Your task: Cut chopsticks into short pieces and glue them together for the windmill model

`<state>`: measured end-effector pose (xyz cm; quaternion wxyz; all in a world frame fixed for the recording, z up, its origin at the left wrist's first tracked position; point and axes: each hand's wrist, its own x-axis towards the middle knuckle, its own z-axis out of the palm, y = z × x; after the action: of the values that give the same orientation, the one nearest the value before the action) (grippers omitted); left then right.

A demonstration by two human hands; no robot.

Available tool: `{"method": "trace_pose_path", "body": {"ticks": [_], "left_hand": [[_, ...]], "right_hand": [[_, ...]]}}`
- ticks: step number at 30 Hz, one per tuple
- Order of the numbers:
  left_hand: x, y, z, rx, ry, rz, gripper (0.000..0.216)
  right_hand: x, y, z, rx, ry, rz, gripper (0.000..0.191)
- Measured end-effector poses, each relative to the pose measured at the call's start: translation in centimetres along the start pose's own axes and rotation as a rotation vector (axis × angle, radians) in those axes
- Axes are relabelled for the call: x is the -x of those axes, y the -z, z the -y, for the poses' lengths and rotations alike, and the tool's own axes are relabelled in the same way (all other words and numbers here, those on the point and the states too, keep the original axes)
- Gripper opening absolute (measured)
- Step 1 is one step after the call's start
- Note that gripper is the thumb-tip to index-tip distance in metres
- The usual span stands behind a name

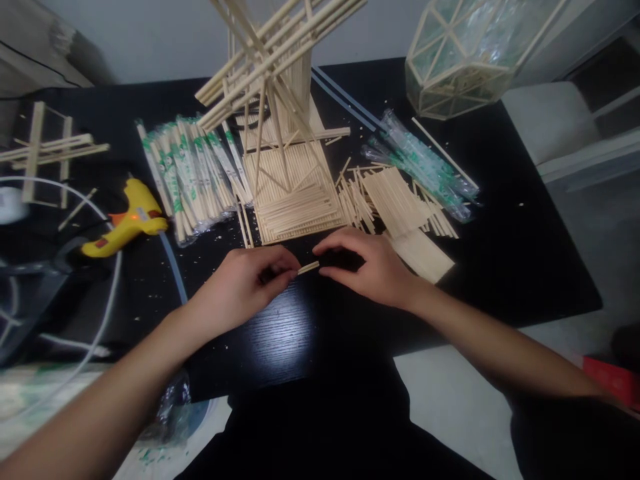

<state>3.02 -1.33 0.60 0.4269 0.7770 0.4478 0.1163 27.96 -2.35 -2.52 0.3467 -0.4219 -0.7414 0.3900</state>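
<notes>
Both my hands meet over the black table, near its front edge. My left hand is closed in a pinch on one end of a short wooden stick. My right hand is curled over the stick's other end, with something dark under its fingers that I cannot make out. Just behind the hands stands a windmill-like model of wooden sticks on a flat stick base.
A yellow glue gun lies at the left, beside wrapped chopstick packs. Loose cut sticks and empty wrappers lie at the right. A stick-framed polyhedron stands at the back right, a small stick frame at far left.
</notes>
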Motion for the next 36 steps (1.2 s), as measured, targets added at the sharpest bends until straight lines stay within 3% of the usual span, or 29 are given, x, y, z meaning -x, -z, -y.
{"method": "trace_pose_path", "body": {"ticks": [8,19,36], "left_hand": [[-0.14,-0.51,-0.16,-0.101,-0.097,-0.023,0.017],[0.05,-0.44,0.21,-0.214,-0.176,-0.074,0.021],[0.35,-0.54,0.50,-0.295,-0.191,-0.034,0.024]], "right_hand": [[0.16,-0.59,-0.73,0.159,0.160,0.058,0.022],[0.24,-0.64,-0.84,0.196,0.181,0.057,0.021],[0.30,-0.78,-0.77,0.231,0.192,0.033,0.020]]}}
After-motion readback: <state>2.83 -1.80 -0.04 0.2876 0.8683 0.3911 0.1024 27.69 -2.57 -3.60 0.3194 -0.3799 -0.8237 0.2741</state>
